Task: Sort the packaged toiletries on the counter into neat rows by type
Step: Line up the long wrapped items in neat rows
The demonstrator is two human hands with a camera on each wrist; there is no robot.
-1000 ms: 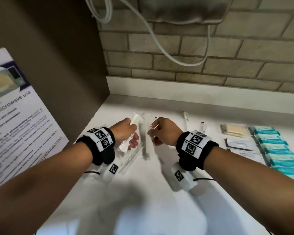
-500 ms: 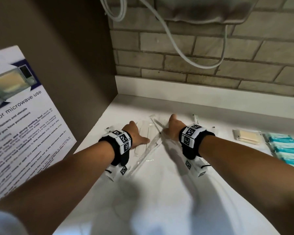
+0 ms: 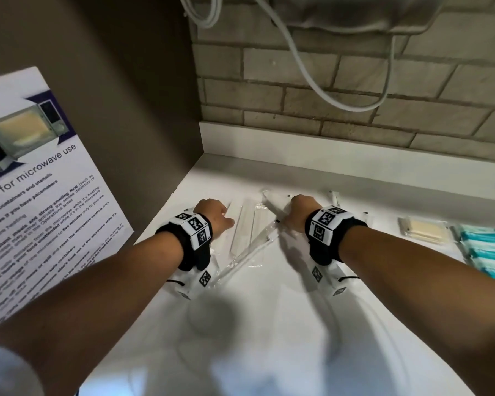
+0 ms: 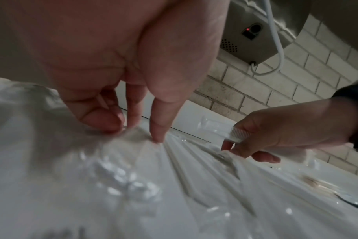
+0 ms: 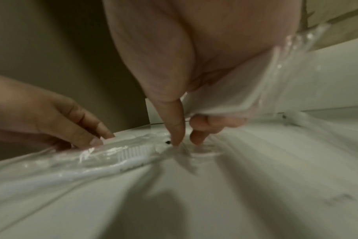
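Several toothbrushes in clear wrappers (image 3: 245,224) lie side by side on the white counter (image 3: 269,324), near its far left corner. One more wrapped toothbrush (image 3: 249,251) lies slantwise in front of them. My left hand (image 3: 226,217) is down at the left end of the row; thumb and fingers (image 4: 157,131) pinch the crinkled wrapper end (image 4: 133,134). My right hand (image 3: 289,208) grips another wrapped toothbrush (image 4: 238,134) under its palm, while one fingertip (image 5: 177,140) touches the counter beside a packet whose bristles (image 5: 131,152) show.
A brown side wall with a microwave poster (image 3: 40,195) closes the left. The brick wall and upstand (image 3: 326,147) run behind, with a cable (image 3: 340,95) hanging overhead. A soap packet (image 3: 423,231) and a row of teal packets (image 3: 483,247) lie to the right.
Both hands have moved from mid-counter, where they held packets lifted, to the back left and down onto the counter. The wrapped toothbrushes now lie flat between them.
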